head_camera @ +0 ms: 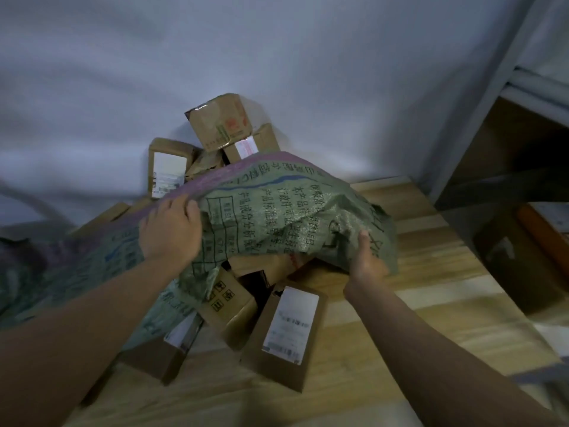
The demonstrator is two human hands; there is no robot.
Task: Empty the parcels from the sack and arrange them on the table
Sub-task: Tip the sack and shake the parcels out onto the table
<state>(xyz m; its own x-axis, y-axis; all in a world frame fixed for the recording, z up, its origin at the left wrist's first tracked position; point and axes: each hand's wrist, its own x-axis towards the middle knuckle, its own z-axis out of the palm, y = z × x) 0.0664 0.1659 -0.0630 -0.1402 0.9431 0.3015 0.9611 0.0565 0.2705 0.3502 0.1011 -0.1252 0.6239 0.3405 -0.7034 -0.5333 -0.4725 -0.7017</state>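
Labelled box (288,328) nearest | sack (277,211) covers parcels | shelving (505,124) right

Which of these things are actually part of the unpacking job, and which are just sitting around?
Part of the job:
- green woven sack, gripped by the left hand and right hand
- cardboard parcels, such as the labelled box and the top box
- wooden table

Just lying about:
- metal shelving
- wall

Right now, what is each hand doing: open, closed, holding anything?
Left hand: closed on the upper edge of the green woven sack.
Right hand: closed on the sack's lower right corner.
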